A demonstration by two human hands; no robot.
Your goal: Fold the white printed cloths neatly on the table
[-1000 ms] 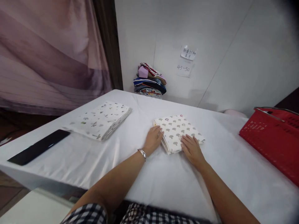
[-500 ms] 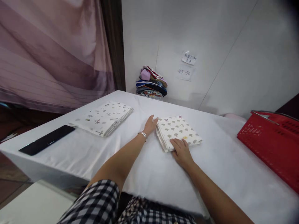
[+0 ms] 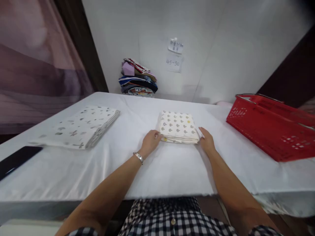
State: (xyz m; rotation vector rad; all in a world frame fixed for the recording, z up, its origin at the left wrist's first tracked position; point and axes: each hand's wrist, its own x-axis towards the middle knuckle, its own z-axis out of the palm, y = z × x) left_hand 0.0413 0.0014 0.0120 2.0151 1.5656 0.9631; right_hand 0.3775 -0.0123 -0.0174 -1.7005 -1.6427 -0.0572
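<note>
A folded white cloth (image 3: 177,124) printed with grey mushroom shapes and a few yellow ones lies on the table, its layered folded edge facing me. At its front left corner is my left hand (image 3: 150,141), wearing a silver bracelet, with thumb and fingertips closed on the corner. My right hand (image 3: 207,140) rests by the right edge, fingers apart and pointing forward, close against the front right corner. Farther left lies another folded white cloth (image 3: 81,126) with scattered dark plant prints; neither hand touches it.
A white cloth covers the table (image 3: 152,173). At the right stands a red plastic basket (image 3: 265,126) with metal handles. A black flat slab (image 3: 17,160) lies at the left edge. Folded fabrics (image 3: 139,78) are piled at the back by the wall, below paper notes (image 3: 174,62).
The mushroom cloth has turned so its folded edge faces me. My left hand moved to its front left corner, my right hand to its right side. The view swung right.
</note>
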